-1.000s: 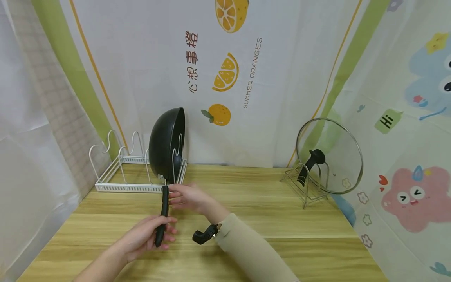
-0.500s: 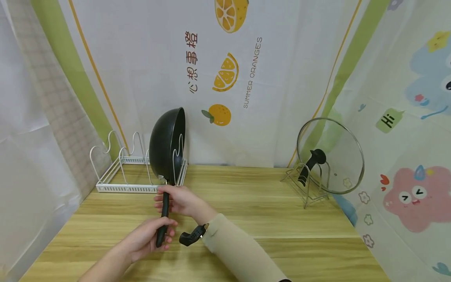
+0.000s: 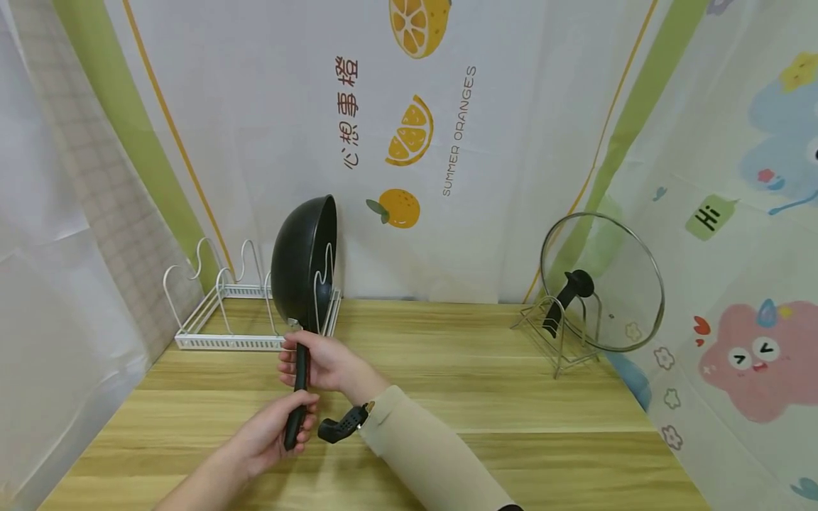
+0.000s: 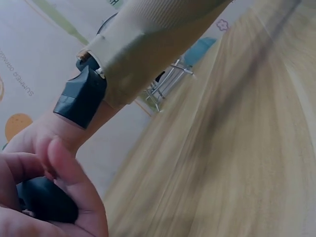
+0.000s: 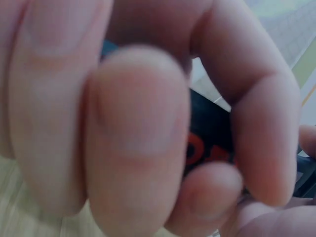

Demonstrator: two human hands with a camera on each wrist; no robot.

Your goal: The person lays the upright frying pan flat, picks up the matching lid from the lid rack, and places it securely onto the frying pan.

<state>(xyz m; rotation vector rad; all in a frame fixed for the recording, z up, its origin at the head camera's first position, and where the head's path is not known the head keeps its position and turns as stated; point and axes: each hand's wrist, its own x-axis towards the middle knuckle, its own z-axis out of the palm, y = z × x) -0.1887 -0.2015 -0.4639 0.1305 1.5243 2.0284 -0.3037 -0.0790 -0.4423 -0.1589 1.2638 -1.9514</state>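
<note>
A black wok (image 3: 296, 259) stands on its side in the white wire rack (image 3: 230, 343), its open face turned right. Its long black handle (image 3: 301, 365) points toward the person. The left hand (image 3: 271, 431) grips the handle near its free end; in the left wrist view the fingers curl around the rounded handle end (image 4: 47, 200). Closer to the wok, the right hand (image 3: 327, 363) holds the same handle with its thumb on top. Fingers (image 5: 138, 138) fill the right wrist view, with red lettering on the dark handle behind them.
A clear glass lid (image 3: 629, 284) with a black knob leans in a small metal wire stand (image 3: 556, 348) at the right. Printed curtains (image 3: 473, 234) hang behind and beside the wooden table (image 3: 447, 397). A black wrist device (image 3: 341, 426) sits at the right cuff.
The right hand has moved left onto the handle and wrapped its fingers around it. The left hand's fingers have closed more around the handle end. The wok has hardly moved.
</note>
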